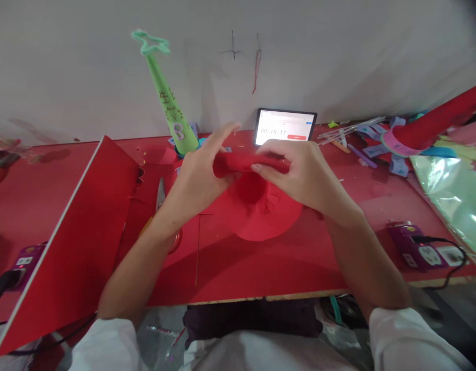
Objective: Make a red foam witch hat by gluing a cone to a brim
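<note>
Red paper everywhere on this bench. Both hands meet over the middle of the red table, working one red paper piece rolled into a short tube or cone. Left hand grips the roll's left end, thumb and lower fingers closed on it, index finger sticking out straight past it. Right hand pinches the right end, fingers curled over the top, thumb below. Roll held just above a round red paper disc lying flat on the table; can't tell if the two are joined or touching.

Progress, as a judgement: roll is formed but hand-held, no tape or glue visible on it, so seam likely not fixed. Finished green cone with star tip stands at the back by the wall, and a longer red cone lies far right, so similar items look done.

Scissors just left of the left forearm, partly covered. Big red sheet tilted up at left. Tablet behind the hands shows a timer. Purple power strip near the right edge.

Hidden: roll's seam, both palms, the disc's far part. Scraps at back right too small to sort.
</note>
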`<state>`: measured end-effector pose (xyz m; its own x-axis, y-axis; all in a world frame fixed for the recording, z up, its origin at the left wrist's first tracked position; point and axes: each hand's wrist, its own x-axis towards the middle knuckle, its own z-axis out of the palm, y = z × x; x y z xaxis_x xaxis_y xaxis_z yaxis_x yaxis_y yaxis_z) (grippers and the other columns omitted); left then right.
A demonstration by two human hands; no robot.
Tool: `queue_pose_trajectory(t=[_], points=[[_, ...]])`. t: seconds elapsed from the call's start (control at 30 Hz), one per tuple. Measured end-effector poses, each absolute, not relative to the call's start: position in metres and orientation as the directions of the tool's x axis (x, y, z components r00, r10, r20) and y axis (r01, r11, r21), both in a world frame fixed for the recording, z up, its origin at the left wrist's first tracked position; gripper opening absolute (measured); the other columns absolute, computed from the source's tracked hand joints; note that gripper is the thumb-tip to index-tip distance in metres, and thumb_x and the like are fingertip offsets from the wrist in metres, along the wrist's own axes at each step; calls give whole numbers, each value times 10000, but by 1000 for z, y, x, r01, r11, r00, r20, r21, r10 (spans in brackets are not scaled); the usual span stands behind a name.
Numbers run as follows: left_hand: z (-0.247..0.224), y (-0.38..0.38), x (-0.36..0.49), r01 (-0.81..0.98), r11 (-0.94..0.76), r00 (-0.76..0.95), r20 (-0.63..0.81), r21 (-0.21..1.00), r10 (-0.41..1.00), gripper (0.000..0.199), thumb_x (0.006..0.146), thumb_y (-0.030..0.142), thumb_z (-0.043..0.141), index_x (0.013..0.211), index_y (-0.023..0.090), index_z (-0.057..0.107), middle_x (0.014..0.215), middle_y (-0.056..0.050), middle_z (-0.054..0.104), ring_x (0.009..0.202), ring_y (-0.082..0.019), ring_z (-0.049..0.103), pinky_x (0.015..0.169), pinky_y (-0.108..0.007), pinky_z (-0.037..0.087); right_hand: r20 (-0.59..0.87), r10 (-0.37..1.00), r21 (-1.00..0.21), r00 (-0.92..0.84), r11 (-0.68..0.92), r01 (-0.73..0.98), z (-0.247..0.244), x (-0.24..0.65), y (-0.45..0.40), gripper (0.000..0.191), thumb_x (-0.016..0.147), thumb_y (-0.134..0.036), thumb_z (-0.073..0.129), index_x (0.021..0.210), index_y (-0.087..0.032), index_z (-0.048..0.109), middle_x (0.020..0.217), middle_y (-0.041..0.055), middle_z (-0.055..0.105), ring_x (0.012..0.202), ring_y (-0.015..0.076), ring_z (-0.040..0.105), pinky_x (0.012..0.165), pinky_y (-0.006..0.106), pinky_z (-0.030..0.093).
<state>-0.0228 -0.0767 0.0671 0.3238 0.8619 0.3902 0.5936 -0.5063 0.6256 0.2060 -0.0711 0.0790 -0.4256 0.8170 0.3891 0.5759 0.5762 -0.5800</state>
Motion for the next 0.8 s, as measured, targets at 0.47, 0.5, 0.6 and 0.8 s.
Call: queue_pose_trajectory(t=[0.47,0.5,0.6,0.8], points=[[75,-82,-21,585,-557,308,474,589,825,593,1015,411,701,1558,306,487,1402,-79,681,1302,-269,654,1133,-471,571,392,825,-497,-407,562,661,77,202,-74,159,989,-313,674,849,-241,685,762,31,706,721,225,597,692,375,438],[74,-82,-22,586,-552,295,479,593,827,620,1017,444,695,1577,315,462,1409,-87,671,1328,-271,642,1132,-465,569,414,825,-495,-385,558,666,76,202,-73,159,994,-339,670,868,-244,691,757,32,702,718,227,590,692,381,446],[72,-81,-23,605,-529,289,455,595,842,734,1007,559,692,1636,366,364,1576,-116,562,1455,-310,560,1155,-483,545,462,832,-517,-307,534,669,75,200,-73,154,1003,-385,652,951,-255,715,760,30,701,734,243,608,703,396,481],[65,-78,-25,623,-524,267,472,580,840,940,933,566,795,1687,406,255,1683,-140,419,1548,-386,445,1213,-580,480,501,839,-596,-211,511,619,72,200,-70,170,1020,-408,630,1051,-275,730,904,68,769,869,304,689,780,458,544]])
